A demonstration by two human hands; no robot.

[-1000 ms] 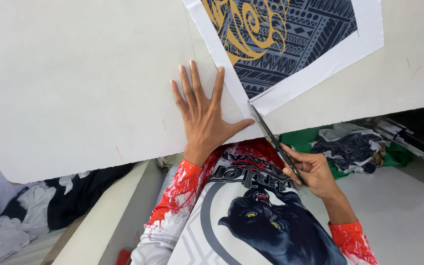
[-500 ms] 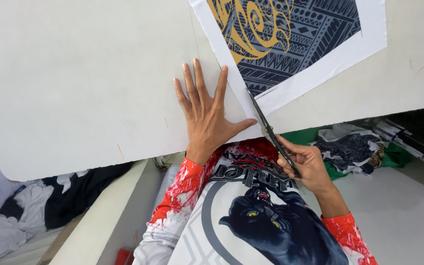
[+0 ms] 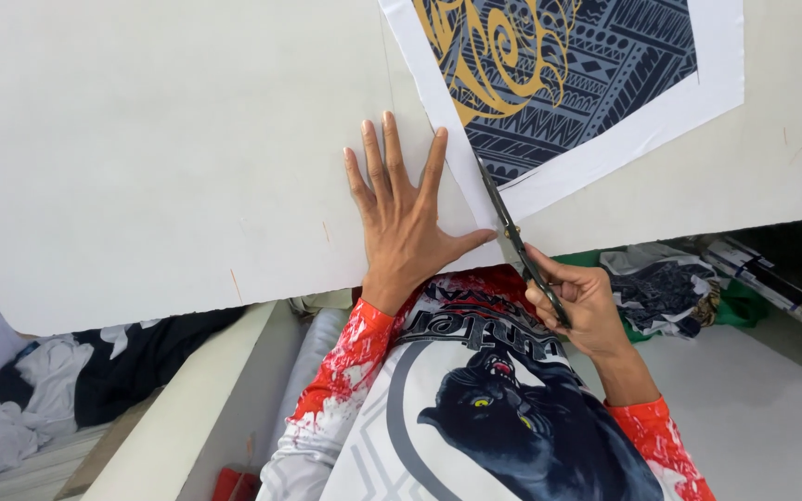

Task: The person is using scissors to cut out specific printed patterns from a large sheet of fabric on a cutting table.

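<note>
While the left hand (image 3: 407,223) lies flat with fingers (image 3: 375,162) spread on the white sheet (image 3: 160,148), the right hand (image 3: 579,304) grips a pair of scissors (image 3: 510,234), fingers closed through the handles.

Head view: scissors sit just right of the left thumb, long axis running up-left along the white border of the patterned fabric panel (image 3: 568,74); blades nearly closed. Right hand nearer. White table (image 3: 772,158) beneath. Heaped cloth (image 3: 656,283) lies below the table edge, well apart.
</note>
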